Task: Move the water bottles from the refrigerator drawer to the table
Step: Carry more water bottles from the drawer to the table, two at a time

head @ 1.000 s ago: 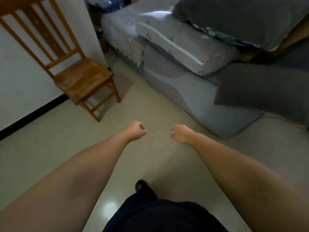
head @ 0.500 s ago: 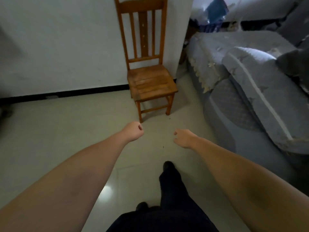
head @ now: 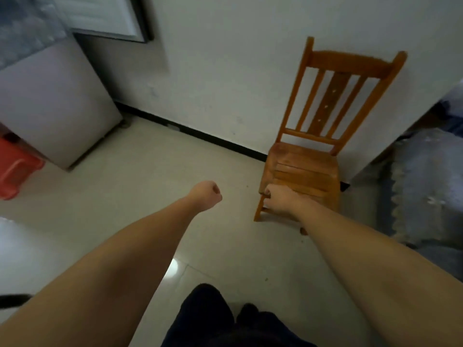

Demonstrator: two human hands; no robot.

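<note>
No water bottle and no refrigerator drawer can be seen. A pale grey refrigerator stands at the far left against the wall. My left hand is stretched out over the floor in a closed fist with nothing in it. My right hand is also held out with curled fingers and holds nothing. In the picture it overlaps the front edge of a wooden chair; I cannot tell whether it touches the seat.
The chair stands against the white wall at the right. A red plastic stool sits at the left edge beside the refrigerator. A grey sofa fills the right edge. Pale tiled floor lies between them.
The view has swung to the left: the sofa has slid to the right edge, the chair has moved right, and the refrigerator and red stool have come into sight. Both hands stay closed.
</note>
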